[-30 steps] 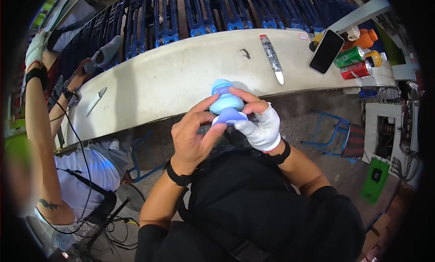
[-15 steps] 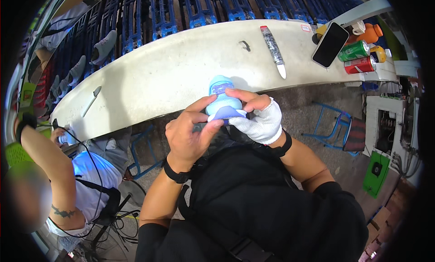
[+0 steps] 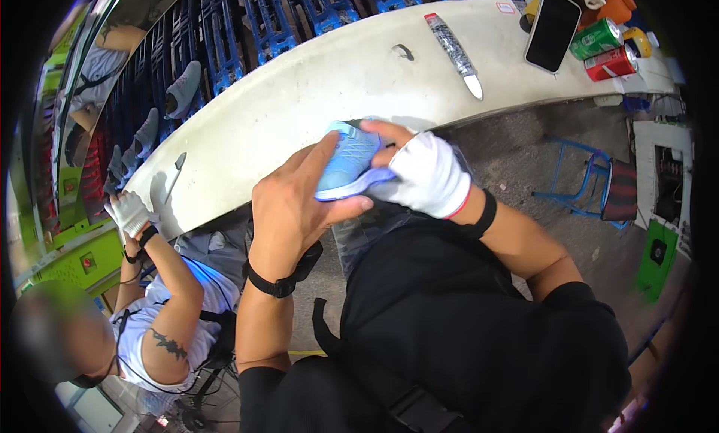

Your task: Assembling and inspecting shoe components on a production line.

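Starting at the left edge of the long white workbench (image 3: 314,88), a co-worker's white-gloved hand (image 3: 129,212) is raised against the bench's front edge, near a small dark tool (image 3: 175,171) that lies on the bench top. Further right, in front of the bench's front edge near its middle, a light blue shoe (image 3: 350,162) with a purple sole is held in the air between both of the person's hands. The bare left hand (image 3: 292,208) is wrapped around the shoe from below and from the left, its fingers laid over the upper and its thumb pressed along the sole. The right hand (image 3: 425,174), covered by a white glove, is closed on the shoe's right end. Beyond the shoe, a small dark clip (image 3: 403,52) lies on the bench top, and a long tube (image 3: 453,52) with a white tip lies slantwise just to its right. At the bench's right end, a black phone (image 3: 553,30) is propped beside a green can (image 3: 597,38) and a red can (image 3: 611,61).
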Tool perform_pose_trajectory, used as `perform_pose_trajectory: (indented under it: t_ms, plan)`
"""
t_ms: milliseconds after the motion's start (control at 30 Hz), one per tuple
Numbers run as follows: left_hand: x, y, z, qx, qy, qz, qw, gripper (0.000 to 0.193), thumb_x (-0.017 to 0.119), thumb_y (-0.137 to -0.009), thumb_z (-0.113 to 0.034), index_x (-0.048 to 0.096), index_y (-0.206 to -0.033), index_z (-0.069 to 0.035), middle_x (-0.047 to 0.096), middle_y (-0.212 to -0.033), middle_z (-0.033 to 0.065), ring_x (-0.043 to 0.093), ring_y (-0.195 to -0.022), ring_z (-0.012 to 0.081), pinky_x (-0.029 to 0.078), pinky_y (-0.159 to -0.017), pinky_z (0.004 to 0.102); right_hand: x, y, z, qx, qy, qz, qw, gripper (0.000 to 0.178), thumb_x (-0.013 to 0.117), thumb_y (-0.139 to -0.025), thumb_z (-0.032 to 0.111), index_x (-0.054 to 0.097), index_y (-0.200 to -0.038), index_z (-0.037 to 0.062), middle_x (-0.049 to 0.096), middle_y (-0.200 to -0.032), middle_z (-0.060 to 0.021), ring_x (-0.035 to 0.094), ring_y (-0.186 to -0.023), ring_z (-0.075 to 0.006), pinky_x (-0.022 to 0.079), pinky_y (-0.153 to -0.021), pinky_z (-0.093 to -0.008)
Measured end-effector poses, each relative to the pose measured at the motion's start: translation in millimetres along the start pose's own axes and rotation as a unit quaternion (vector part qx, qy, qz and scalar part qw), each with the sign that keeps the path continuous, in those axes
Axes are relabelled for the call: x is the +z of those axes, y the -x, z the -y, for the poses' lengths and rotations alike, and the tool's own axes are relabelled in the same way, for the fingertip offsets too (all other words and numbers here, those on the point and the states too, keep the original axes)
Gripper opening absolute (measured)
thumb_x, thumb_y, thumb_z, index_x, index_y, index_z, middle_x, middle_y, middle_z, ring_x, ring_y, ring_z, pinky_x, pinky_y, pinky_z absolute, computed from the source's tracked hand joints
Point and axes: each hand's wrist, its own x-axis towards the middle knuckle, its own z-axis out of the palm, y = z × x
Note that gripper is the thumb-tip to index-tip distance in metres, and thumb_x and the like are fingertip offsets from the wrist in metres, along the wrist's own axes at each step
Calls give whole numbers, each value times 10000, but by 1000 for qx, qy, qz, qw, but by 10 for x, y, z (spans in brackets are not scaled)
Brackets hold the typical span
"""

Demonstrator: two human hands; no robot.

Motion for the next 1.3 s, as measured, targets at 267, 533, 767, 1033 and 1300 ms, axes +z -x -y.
perform_pose_trajectory:
  t_ms: [267,533,767,1033,1300]
  plan:
    - [231,233,88,-84,82,-59,991,817,978,-760,-431,729,-1422,-23,809,-1083,238,817,-896,366,652,-810,424,68,9,-28,83,4,-18,996,317,947,-778,238,677,-858,93,773,-1313,-86,740,-821,-304,583,-743,-425]
    - [174,130,-187,-54,115,-59,990,781,981,-742,-165,668,-1441,-9,764,-1232,241,777,-1087,398,628,-896,433,-315,-71,159,45,83,23,995,861,979,-739,302,566,-1462,84,656,-1505,-150,655,-1346,-357,521,-1101,-454]
    - [926,57,-293,83,208,-273,936,502,949,-789,-90,726,-1226,18,721,-1159,188,760,-1070,374,642,-864,431,-577,-206,378,69,-123,25,990,745,1019,-772,321,656,-1355,34,750,-1285,-171,757,-1203,-367,601,-1014,-445]
    - [996,51,-203,128,254,-299,911,393,963,-668,-54,641,-892,-26,660,-940,139,749,-1019,379,627,-760,430,-635,-215,135,14,-217,81,973,631,1057,-713,260,694,-1179,37,783,-1217,-180,748,-1212,-358,501,-1177,-537]
    - [896,53,-154,52,258,-213,941,403,974,-645,-144,691,-928,-100,725,-1058,88,709,-1078,322,614,-790,412,-622,-240,41,-45,-207,101,972,498,1032,-721,127,709,-1098,85,822,-1097,-153,789,-1104,-359,555,-1088,-518]
